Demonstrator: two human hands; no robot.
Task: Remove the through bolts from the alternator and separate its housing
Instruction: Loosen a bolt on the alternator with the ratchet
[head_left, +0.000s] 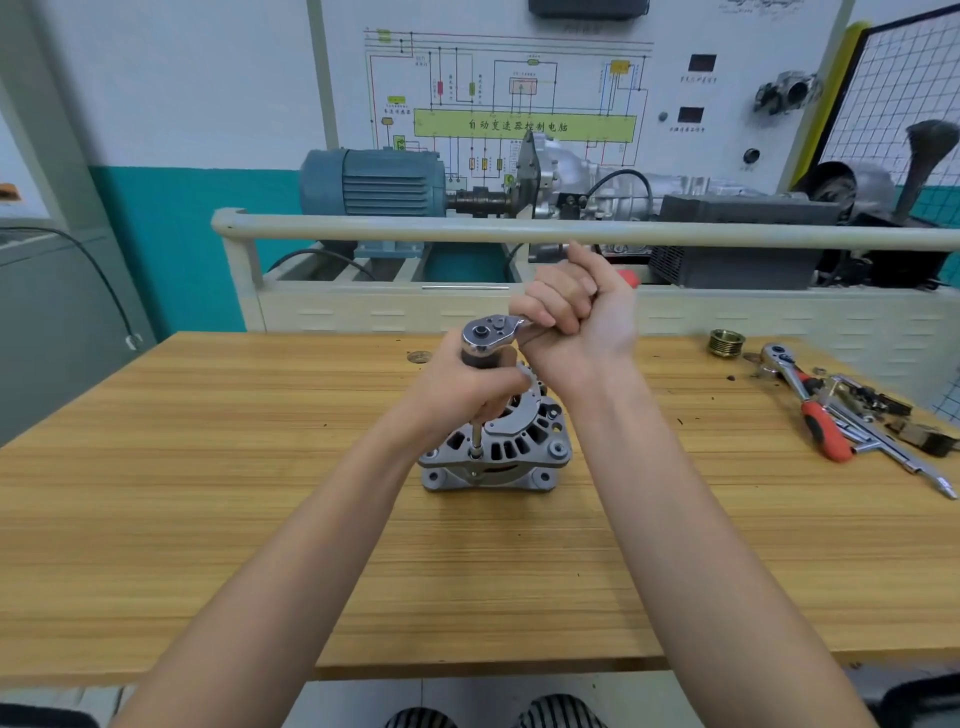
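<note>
Wooden bench, alternator upright mid-table. Left hand wrapped round extension under ratchet; right hand fisted on handle. Risk: socket tilts, rounds bolt head; alternator tips.

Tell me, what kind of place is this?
Probably an automotive training workshop. A white wall panel with a printed wiring diagram stands behind a blue electric motor coupled to a silver gearbox, and a red-handled ratchet wrench lies on the wooden workbench.
</note>
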